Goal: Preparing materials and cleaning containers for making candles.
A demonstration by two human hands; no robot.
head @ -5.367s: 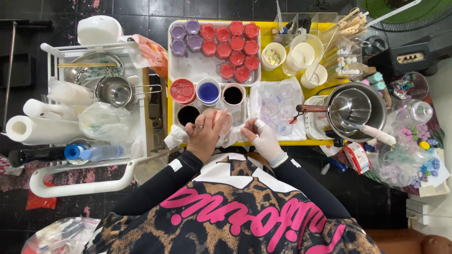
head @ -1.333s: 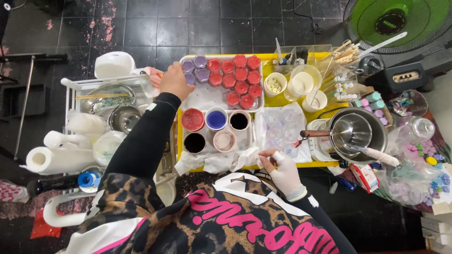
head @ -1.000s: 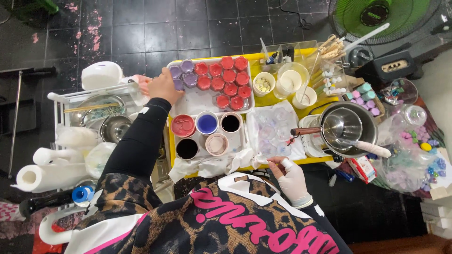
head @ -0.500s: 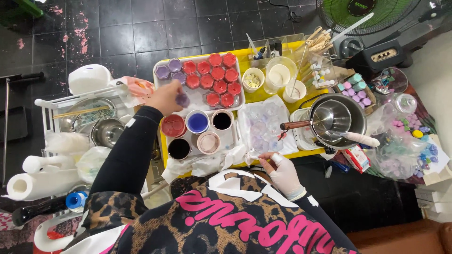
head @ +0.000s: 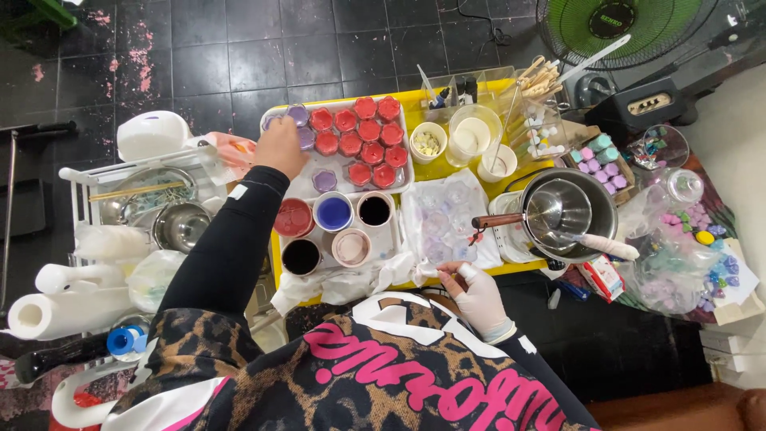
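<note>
Purple cups [head: 302,126] sit at far left corner of white tray [head: 343,169], beside red cups [head: 365,140]. Our left hand [head: 281,148] lies over them, fingers curled down; whether it grips one, we cannot tell. One purple cup [head: 325,180] stands alone nearer us on same tray. Our right hand [head: 479,294], gloved, pinches edge of white cloth [head: 351,283] at table's near edge.

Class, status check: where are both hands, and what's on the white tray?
Left hand on purple cups, grip unclear. Right hand at white cloth. One purple cup sits apart on white tray. Nothing blocking.
</note>
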